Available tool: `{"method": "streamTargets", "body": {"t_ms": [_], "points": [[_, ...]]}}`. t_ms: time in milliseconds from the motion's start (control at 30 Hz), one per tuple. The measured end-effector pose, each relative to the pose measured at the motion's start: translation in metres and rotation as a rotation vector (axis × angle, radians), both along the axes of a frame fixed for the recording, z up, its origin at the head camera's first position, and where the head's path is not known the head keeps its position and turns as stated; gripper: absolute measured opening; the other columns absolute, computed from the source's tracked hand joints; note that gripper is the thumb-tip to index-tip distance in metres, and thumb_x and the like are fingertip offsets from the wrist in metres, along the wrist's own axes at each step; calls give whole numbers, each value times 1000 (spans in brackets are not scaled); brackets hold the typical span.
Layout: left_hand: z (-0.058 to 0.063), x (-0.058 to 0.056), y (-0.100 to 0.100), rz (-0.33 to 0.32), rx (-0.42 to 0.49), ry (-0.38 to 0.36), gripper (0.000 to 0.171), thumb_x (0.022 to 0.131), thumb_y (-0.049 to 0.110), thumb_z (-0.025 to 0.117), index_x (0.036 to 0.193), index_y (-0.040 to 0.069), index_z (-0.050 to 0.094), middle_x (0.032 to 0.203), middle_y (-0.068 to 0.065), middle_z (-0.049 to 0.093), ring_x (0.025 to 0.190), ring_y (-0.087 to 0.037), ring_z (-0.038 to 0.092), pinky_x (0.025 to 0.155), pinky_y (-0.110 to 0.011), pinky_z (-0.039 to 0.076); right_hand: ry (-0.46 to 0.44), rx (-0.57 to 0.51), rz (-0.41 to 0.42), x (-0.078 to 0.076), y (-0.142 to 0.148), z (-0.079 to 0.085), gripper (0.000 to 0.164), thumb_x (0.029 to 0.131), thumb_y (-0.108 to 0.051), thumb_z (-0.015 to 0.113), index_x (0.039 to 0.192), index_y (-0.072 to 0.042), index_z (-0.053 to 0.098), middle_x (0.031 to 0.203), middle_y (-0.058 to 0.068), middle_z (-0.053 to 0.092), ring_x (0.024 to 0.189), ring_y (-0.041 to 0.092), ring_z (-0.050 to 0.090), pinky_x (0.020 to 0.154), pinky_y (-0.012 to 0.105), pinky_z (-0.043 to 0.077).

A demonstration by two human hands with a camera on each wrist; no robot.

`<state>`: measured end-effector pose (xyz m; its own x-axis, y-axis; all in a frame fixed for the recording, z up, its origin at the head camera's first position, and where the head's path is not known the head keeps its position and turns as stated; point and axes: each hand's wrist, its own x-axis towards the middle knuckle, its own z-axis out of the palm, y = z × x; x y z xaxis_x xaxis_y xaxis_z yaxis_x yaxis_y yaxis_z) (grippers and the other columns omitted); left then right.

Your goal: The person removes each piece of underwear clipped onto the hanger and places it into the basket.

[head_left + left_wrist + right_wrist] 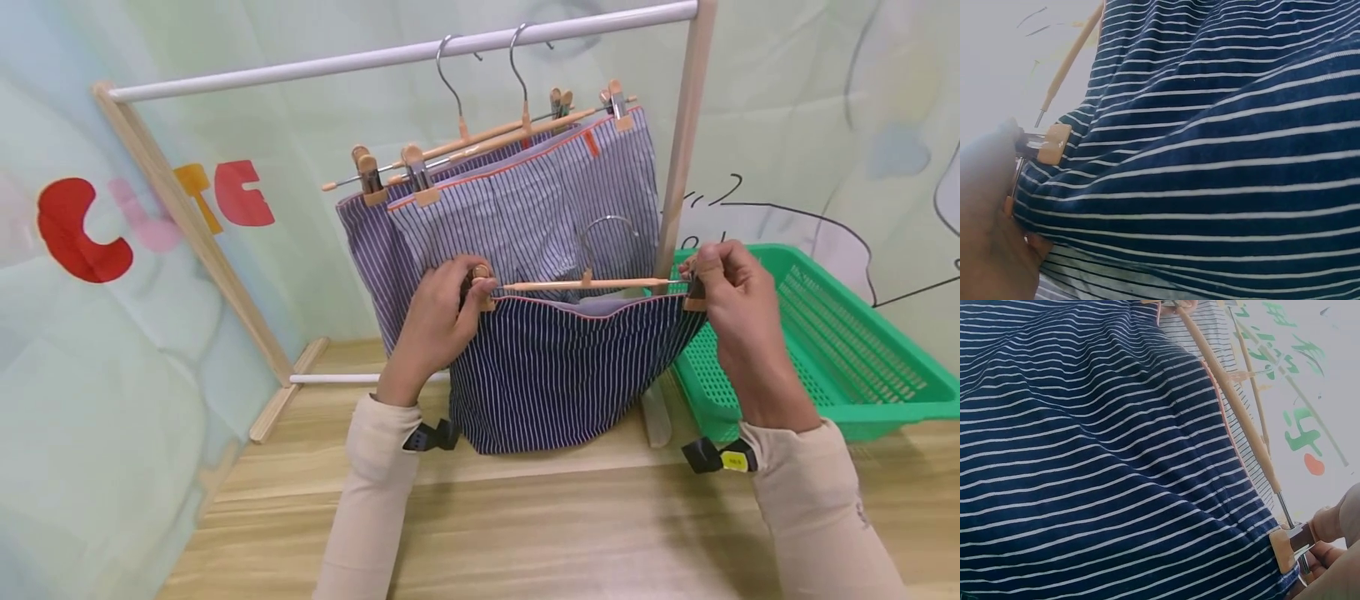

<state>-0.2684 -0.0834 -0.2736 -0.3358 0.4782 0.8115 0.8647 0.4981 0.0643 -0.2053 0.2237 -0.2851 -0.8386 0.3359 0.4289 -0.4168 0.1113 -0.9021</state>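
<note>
Navy shorts with white stripes (562, 375) hang from the two clips of a wooden clip hanger (618, 284), held up before the rack. My left hand (441, 315) pinches the hanger's left clip at the waistband's corner; that clip (1055, 144) bites the striped cloth in the left wrist view. At the other end, my right hand (746, 308) pinches the right clip (1282, 551), which also grips the waistband. Between the clips the waistband sags a little. The hanger's metal hook points up, in front of light striped shorts (517, 221).
A wooden rack with a white top rail (300, 68) carries two hangers. Behind the light shorts hang purple striped shorts (367, 242). A green plastic basket (892, 412) stands at the right on the wood-grain table (555, 533). A printed cloth backdrop (97, 350) lies behind.
</note>
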Motion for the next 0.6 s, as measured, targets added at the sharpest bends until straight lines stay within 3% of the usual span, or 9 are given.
{"method": "streamTargets", "body": {"t_ms": [400,600], "points": [[1,-1,1,-2,-10,14,48,99,42,32,103,0,56,84,-10,59,71,-20,49,69,-45,41,4,6,-20,0,-1,3,29,93,-39,47,91,-11,55,94,1,56,83,16,49,64,17,47],[-1,-1,0,15,-9,-2,36,100,33,40,104,1,57,87,-11,59,77,-23,49,71,-45,42,6,15,-22,1,-2,2,29,94,-39,45,91,-12,56,92,-1,57,80,14,49,64,16,47]]}}
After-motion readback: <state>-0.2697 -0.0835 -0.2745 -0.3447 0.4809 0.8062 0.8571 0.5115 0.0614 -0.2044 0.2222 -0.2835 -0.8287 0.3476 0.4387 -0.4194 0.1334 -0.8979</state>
